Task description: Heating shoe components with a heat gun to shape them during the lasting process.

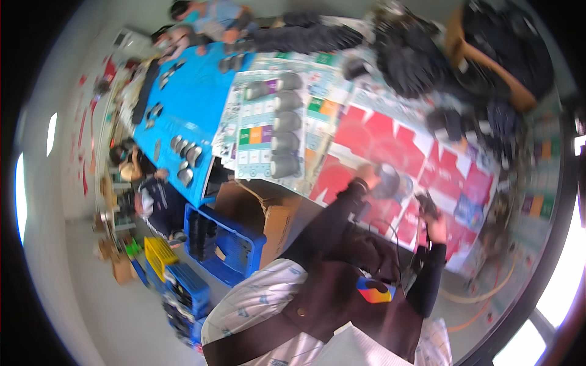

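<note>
My left hand (368,175) is closed on the edge of a grey rounded, cup-like piece (386,181), blurred by motion, above the red and white printed sheets on the table. To its right, my right hand (436,229) is wrapped round a small dark object (426,205); blur hides its kind. A thin black cord (397,236) curves between my forearms. On a printed board (254,165) to the left, several similar grey pieces (286,124) lie in a column, with one more beside the top of it.
Piles of dark pieces (406,58) and a cardboard box (497,73) line the far side. A blue table (195,104) stretches left, with people working around it. Near my left side stand an open cardboard box (278,229), a blue crate (235,274) and a yellow crate (160,256).
</note>
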`<control>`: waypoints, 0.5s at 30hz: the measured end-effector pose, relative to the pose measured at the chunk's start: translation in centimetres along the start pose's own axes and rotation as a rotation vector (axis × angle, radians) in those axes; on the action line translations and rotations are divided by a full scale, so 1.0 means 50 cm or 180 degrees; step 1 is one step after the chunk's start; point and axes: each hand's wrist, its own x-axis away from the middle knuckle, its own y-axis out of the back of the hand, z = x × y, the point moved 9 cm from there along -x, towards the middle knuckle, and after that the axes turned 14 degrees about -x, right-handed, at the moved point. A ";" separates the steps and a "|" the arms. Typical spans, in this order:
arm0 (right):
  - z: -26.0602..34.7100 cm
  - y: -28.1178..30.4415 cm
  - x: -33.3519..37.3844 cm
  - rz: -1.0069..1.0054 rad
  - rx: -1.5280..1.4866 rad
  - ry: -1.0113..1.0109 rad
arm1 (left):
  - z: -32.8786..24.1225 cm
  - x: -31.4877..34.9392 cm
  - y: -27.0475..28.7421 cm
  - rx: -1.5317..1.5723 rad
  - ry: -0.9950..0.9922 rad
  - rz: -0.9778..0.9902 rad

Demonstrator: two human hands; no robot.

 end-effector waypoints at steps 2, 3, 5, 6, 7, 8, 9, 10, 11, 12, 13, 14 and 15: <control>0.003 0.003 0.011 0.0079 -0.0386 0.0312 | -0.025 0.008 0.013 -0.0253 -0.0032 -0.0294; -0.001 0.008 0.016 0.0000 -0.0209 0.0272 | -0.022 0.011 0.013 -0.0282 0.0090 -0.0219; 0.004 0.026 0.008 0.0148 -0.0282 0.0595 | -0.040 0.001 0.004 -0.0287 0.0198 0.0266; 0.027 0.019 0.032 0.0009 -0.0399 0.0603 | -0.080 0.009 0.025 -0.0192 0.0013 0.0329; 0.033 -0.011 0.019 0.0139 -0.0593 0.0647 | -0.055 0.008 0.027 -0.0359 0.0094 0.0407; 0.020 0.003 0.012 0.0125 -0.0803 0.0687 | -0.096 0.007 0.018 -0.0635 -0.0386 0.0727; 0.020 0.033 0.023 -0.0083 -0.0611 0.0582 | -0.134 0.016 0.026 -0.0617 -0.0399 0.0709; 0.038 0.025 0.029 -0.0193 -0.0426 0.0449 | -0.150 0.036 0.044 -0.0612 -0.0310 0.0665; 0.059 0.018 0.047 -0.0261 -0.0281 0.0359 | -0.185 0.059 0.052 -0.0737 -0.0544 0.0748; 0.096 -0.005 0.074 -0.0391 -0.0369 0.0316 | -0.201 0.079 0.055 -0.0862 -0.0752 0.0815; 0.116 -0.015 0.077 -0.0366 -0.0211 0.0363 | -0.198 0.084 0.049 -0.0299 -0.0693 0.0581; 0.127 -0.020 0.081 -0.0351 -0.0058 0.0411 | -0.188 0.079 0.048 0.0255 -0.0643 0.0339; 0.134 0.004 0.099 -0.0532 -0.0226 0.0385 | -0.208 0.077 0.081 0.0394 -0.0873 0.0346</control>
